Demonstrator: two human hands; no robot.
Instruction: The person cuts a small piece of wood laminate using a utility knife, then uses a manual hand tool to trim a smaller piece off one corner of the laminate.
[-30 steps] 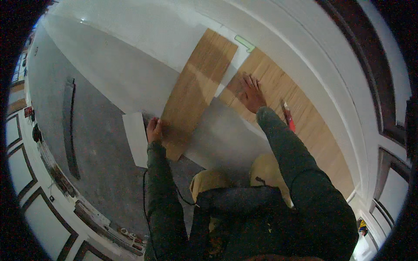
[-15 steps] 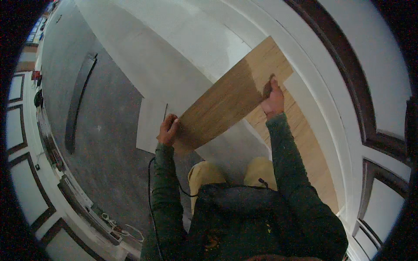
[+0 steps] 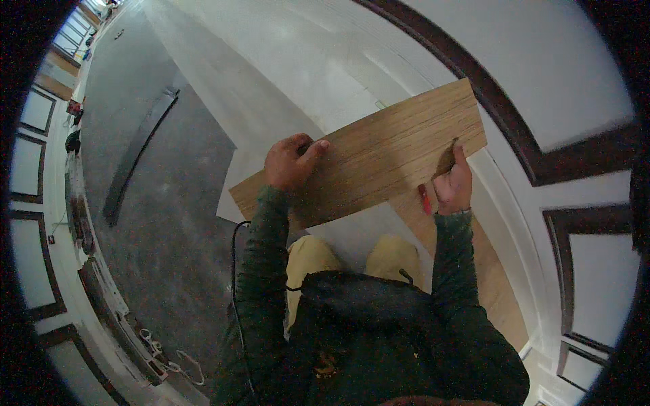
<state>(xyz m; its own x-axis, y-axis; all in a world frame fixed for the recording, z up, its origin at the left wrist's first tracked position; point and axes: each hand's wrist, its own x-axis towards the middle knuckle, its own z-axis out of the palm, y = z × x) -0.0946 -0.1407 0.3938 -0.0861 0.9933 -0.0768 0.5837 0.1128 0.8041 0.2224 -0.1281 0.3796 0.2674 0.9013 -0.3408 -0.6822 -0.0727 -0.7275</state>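
Observation:
A wood-grain floor plank [image 3: 386, 149] is held up in front of me, slanting upward to the right. My left hand [image 3: 294, 162] is closed on its left part, with the thumb on the top face and the fingers near the far edge. My right hand [image 3: 453, 185] grips the near edge by the right end, thumb on top and the other fingers partly hidden below. Beside those fingers shows a small red object [image 3: 424, 199]; whether the hand holds it I cannot tell. Under the plank lies pale sheet underlay [image 3: 362, 233].
Laid wood-grain flooring [image 3: 497, 291] runs along the white skirting on the right. A long dark strip [image 3: 141, 159] lies on the grey floor [image 3: 183, 271] at left. White cable [image 3: 186, 365] sits by the left wall. A black cord [image 3: 234, 291] hangs beside my left arm.
The plank has come up closer to me and turned flatter across the view. My left hand has shifted inward from its left end. The red object has come into sight by my right hand.

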